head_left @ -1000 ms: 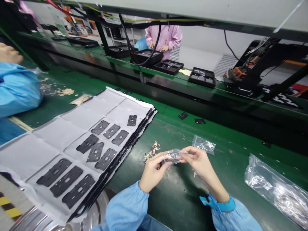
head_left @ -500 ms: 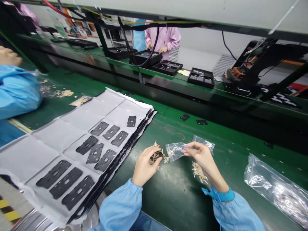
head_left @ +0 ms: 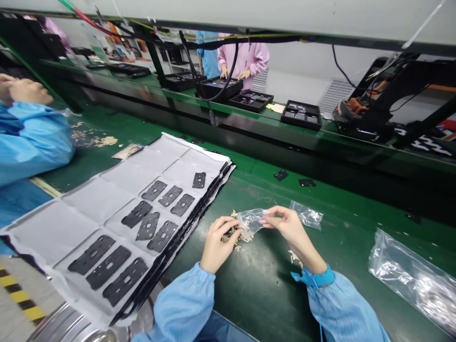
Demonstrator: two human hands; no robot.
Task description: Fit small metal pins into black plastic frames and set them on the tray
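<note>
My right hand [head_left: 290,229] pinches the edge of a small clear plastic bag [head_left: 250,219] held just above the green bench. My left hand [head_left: 218,242] is curled over a dark part and a pile of small tan pieces [head_left: 242,234] lying on the bench beneath the bag's mouth. More tan pieces [head_left: 295,257] lie under my right wrist. A second small clear bag [head_left: 307,214] rests flat just beyond my right hand. Both my sleeves are light blue.
A stack of white trays [head_left: 107,199] holding several flat black parts lies to the left. A large clear bag [head_left: 413,280] sits at the right. Two black parts [head_left: 294,178] lie farther back. Another person's blue sleeve [head_left: 32,137] is at far left; people stand behind black trays [head_left: 301,114] across the line.
A second ago both hands held the bag up between them. Small tan pieces have since spilled onto the bench, and my left hand has dropped onto the pile while my right keeps the bag.
</note>
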